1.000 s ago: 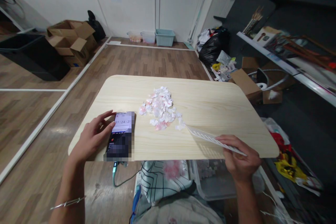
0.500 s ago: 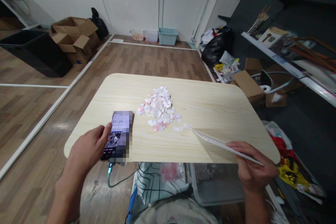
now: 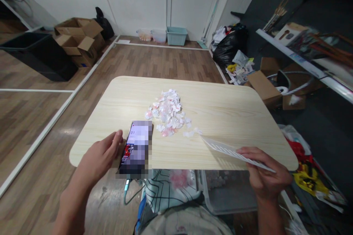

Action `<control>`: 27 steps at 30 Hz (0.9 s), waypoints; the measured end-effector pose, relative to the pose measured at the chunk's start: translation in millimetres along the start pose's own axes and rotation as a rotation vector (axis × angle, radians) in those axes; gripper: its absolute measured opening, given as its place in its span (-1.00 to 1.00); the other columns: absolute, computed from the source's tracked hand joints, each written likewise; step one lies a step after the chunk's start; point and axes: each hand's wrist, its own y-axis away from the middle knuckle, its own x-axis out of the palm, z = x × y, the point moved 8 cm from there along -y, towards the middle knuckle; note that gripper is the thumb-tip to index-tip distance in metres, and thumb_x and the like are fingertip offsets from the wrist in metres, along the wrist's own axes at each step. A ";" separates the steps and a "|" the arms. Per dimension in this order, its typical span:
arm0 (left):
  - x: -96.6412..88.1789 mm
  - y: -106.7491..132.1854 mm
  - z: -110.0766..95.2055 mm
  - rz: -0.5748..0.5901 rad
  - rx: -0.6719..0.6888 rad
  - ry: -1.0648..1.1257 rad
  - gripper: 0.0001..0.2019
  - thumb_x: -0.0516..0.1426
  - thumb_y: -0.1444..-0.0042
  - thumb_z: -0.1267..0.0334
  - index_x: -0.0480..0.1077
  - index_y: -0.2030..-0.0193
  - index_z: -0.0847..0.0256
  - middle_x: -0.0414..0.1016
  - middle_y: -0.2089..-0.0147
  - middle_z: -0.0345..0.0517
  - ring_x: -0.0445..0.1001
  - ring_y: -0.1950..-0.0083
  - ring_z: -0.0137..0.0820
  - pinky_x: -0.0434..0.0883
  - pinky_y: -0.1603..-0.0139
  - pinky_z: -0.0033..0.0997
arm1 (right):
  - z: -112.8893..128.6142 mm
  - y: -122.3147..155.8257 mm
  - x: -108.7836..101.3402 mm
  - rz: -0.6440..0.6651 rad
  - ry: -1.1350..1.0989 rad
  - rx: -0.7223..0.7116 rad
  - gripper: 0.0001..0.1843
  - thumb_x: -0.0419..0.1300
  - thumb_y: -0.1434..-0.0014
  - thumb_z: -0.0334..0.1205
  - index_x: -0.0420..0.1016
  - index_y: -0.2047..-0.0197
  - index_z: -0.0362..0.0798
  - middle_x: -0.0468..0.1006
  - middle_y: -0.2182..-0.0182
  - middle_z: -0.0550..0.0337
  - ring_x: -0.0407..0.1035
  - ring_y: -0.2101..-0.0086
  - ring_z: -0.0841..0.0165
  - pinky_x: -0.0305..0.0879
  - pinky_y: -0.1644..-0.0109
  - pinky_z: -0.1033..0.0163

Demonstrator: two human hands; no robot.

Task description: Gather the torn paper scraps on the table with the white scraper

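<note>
My right hand [image 3: 266, 170] grips a thin white sheet [image 3: 226, 149] with a row of slanted stripes or slots, held between thumb and fingers. The sheet tilts over the table's front right, its far end near a few loose scraps. My left hand [image 3: 103, 152] is beside the left edge of a smartphone [image 3: 135, 148], thumb extended and fingers partly hidden; it does not grip the phone. The phone lies face up at the table's front edge, with a cable [image 3: 126, 187] at its lower end. A pile of small white and pinkish paper-like scraps [image 3: 169, 108] is mid-table.
The pale wooden table [image 3: 226, 106] has rounded corners. Under its front edge are a clear plastic bin [image 3: 231, 194] and a checked cloth [image 3: 160, 191] with a pink bundle [image 3: 179, 179]. A black bin [image 3: 41, 57] and cardboard boxes [image 3: 79, 40] stand left; shelving [image 3: 300, 58] is at right.
The phone has shifted to the right, away from my left thumb, and its cable moved with it. The white sheet has turned slightly, showing more of its striped face.
</note>
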 end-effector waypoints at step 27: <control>-3.9 -202.7 -82.3 -0.020 0.357 0.021 -0.66 0.14 -0.38 -0.13 0.49 0.22 0.08 0.65 0.26 0.06 0.51 0.24 -0.14 0.35 0.14 -0.13 | -19.7 2.9 -0.5 -0.154 -0.154 0.120 -0.85 0.49 -0.23 -0.32 0.76 0.39 0.06 0.80 0.45 0.14 0.71 0.49 0.13 0.66 0.36 0.06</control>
